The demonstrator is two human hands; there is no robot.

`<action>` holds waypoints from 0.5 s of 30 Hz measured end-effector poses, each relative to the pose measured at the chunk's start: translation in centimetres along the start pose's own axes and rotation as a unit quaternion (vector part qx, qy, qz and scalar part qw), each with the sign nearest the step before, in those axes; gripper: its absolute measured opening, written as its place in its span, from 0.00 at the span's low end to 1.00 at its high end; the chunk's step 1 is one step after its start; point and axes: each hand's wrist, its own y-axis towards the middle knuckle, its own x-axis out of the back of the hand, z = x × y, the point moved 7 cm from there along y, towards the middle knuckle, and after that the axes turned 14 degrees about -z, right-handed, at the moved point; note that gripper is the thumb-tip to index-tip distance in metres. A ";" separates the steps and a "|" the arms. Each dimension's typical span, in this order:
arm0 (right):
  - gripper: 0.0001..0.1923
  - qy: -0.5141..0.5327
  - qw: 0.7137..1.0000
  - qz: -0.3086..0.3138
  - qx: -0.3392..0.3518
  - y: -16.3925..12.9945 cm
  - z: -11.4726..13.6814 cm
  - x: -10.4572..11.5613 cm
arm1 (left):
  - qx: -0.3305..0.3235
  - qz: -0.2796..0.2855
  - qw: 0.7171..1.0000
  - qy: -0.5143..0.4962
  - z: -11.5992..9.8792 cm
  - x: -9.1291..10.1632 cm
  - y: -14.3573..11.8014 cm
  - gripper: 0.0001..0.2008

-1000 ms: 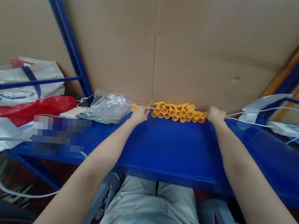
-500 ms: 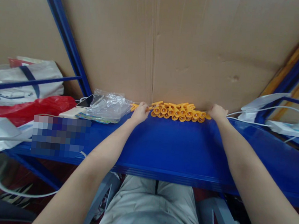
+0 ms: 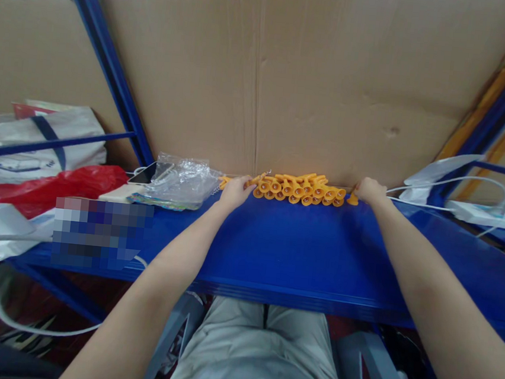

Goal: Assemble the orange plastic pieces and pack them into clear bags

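Observation:
Several small orange horn-shaped pieces (image 3: 301, 189) lie stacked in two rows against the cardboard, their flared openings facing me. At the stack's left end, my left hand (image 3: 236, 193) has its fingers closed on one such orange piece, with part of it showing at the fingertips. More orange with a bit of thin chain (image 3: 223, 182) shows behind that hand. To the right of the stack, my right hand (image 3: 371, 191) pinches a single orange horn-shaped piece (image 3: 352, 198), its flared end down near the shelf. The right fingertips are partly hidden.
The blue shelf (image 3: 273, 251) backs onto a tall cardboard sheet (image 3: 335, 72). Clear plastic bags (image 3: 182, 180), a phone (image 3: 144, 174) and a red bag (image 3: 65, 186) lie at left. White cables and a power strip (image 3: 491, 216) are at right.
The orange piece at my right hand now stands a little apart from the stack, its flared end turned downward. At my left hand, the held piece has tilted up slightly.

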 end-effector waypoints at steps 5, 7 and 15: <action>0.15 -0.005 1.000 -0.008 0.013 -1.2 -0.8 0.3 | 0.001 -0.008 1.000 0.004 -0.3 0.5 -0.1 0.12; 0.15 -0.011 1.000 -0.019 0.023 -2.0 -0.9 0.5 | -0.003 -0.013 1.000 0.010 -0.6 0.7 -0.2 0.13; 0.16 0.055 0.996 -0.072 0.012 -3.6 -1.5 -0.1 | 0.003 -0.023 1.000 0.007 -1.0 1.3 -0.2 0.14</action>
